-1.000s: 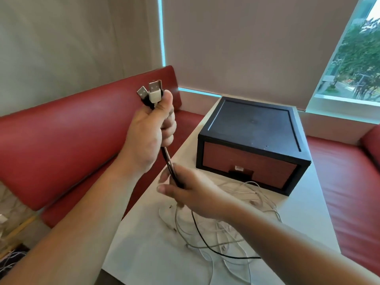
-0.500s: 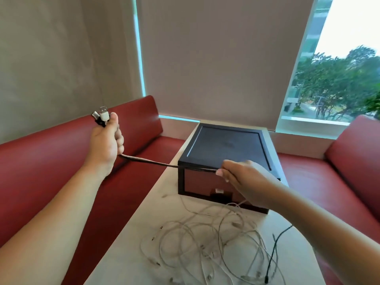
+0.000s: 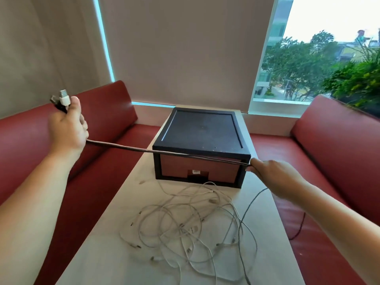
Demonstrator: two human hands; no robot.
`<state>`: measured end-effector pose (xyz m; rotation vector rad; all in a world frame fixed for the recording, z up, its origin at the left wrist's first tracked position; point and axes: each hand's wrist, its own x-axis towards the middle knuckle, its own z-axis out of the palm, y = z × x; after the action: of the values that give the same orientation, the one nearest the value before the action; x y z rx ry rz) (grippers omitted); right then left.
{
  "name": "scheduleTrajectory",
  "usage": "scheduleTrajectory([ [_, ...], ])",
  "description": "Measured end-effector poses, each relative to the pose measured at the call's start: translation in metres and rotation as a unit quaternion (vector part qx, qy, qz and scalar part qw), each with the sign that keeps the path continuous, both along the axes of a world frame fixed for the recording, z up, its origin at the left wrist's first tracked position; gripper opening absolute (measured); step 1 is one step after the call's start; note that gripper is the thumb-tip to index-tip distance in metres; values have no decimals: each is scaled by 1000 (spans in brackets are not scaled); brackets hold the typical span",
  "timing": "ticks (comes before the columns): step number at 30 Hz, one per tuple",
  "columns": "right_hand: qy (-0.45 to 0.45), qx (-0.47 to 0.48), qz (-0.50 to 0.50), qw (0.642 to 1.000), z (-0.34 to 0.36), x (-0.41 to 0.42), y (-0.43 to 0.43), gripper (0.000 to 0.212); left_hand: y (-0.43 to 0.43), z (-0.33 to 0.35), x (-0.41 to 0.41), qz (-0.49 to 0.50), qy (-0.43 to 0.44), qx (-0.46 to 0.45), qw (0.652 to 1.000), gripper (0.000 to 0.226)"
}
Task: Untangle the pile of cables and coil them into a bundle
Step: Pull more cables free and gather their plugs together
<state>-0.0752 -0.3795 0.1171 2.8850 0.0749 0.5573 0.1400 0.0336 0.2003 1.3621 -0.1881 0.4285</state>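
Delta vs half a second back: red sofa [image 3: 102, 112], bench [image 3: 98, 264] and box [image 3: 203, 130] sit as before. Right grip [image 3: 273, 173] is now at the box's front right corner; it was in front of the middle of the box front. The stretched run between the hands is longer. Left grip [image 3: 67, 128] is about where it was, out over the sofa on the left.

Box: black top, reddish front, at the far end of the bench. Neither hand is on it.

Cable pile [image 3: 185, 223]: mostly white leads in loose overlapping loops, lying on the bench just in front of the box, with small connectors scattered through it. Not coiled yet.

Taut run [image 3: 123, 146]: several leads together, dark and pale, pulled straight from the bottom of the left fist, across the box's front top edge, to the right hand. Can't tell if it touches the box.

Dark tail [image 3: 245, 212]: drops from under the right hand and curves past the pile's right side toward the near bench edge.

Left grip: fingers curled round the lead ends, thumb up alongside. Right grip: fingertips pinching the taut run.

Plugs [image 3: 63, 98]: one white USB and one black, sticking out above the left fist.
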Motion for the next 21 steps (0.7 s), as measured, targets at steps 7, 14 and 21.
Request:
scheduleTrajectory([
  [7,8,24,-77,997,-19,-15,-38,49,14,-22,10,29,26,10,999,39],
  [14,-8,-116,-105,988,-13,-5,-36,57,22,-24,11,17,40,-8,999,39],
  [21,-20,-127,-207,970,-12,2,-36,19,33,-24,14,11,48,-16,999,40],
])
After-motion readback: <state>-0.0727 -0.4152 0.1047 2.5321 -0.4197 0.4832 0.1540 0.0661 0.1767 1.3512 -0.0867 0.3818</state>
